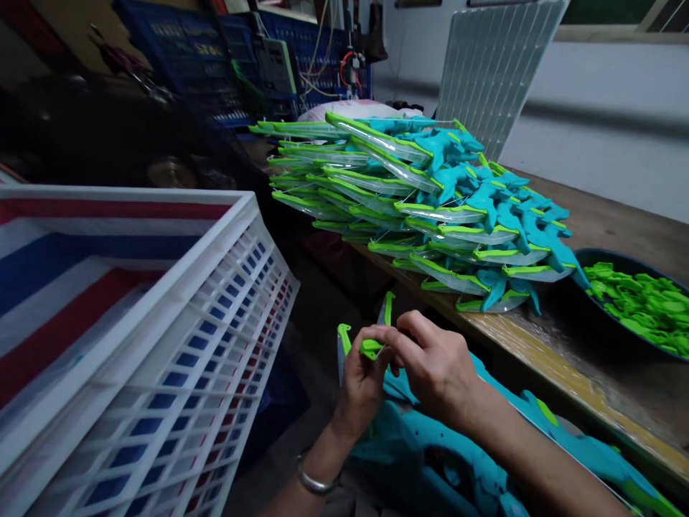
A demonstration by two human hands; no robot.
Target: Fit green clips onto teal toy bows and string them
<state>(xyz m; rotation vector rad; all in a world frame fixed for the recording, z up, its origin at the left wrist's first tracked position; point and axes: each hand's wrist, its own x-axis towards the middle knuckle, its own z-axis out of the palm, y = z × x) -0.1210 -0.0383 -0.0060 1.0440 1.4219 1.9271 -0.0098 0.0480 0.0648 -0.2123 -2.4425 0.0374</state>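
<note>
Where both hands (401, 370) pinch: green clip (371, 348).

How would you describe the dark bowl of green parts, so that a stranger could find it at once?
Look first at the long wooden table on the right, where a big pile of teal and green toys lies. Just right of that pile, near the picture's edge, sits the dark bowl. It alone holds only small loose green parts, with nothing teal or clear among them.

Toy assembly workshop, stacked plastic bows (425, 208), white crate (161, 345), worn workbench (608, 359)
</note>
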